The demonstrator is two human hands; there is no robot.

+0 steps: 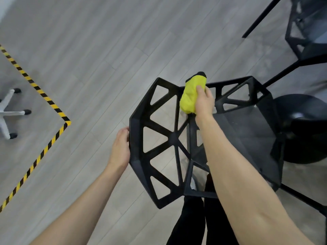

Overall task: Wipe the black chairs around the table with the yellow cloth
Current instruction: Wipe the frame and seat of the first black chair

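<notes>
On the chair: the black chair (174, 138) stands in the middle of the view, seen from above, and its open backrest with triangle holes faces the person.
Cloth: the yellow cloth (190, 96) is bunched and pressed on the top bar of the chair's backrest, at the far side of the chair from the person.
Right hand: the right hand (203, 101) grips the cloth, with the thumb over the top of it and the fingers curled around it; a dark edge of the cloth shows beyond the hand.
Left hand: the left hand (121, 147) rests on the left outer edge of the chair's backrest; the fingers bend over the edge and hold it.
Seat: the solid seat (247, 135) lies to the right of the backrest.
Second chair: a second chair (307, 29) of the same kind is far right of the first chair, at the top corner.
Table base: a round black base (304, 128) is just right of the chair's seat.
Floor: grey wooden floor (88, 50) is under the chair.
Tape: a yellow-black tape line (44, 96) runs on the floor well left of the chair.
Office chair: white wheeled legs (8, 114) are beyond the tape, at the left border.
Legs: the person's black trousers (194, 223) are just below the chair.
</notes>
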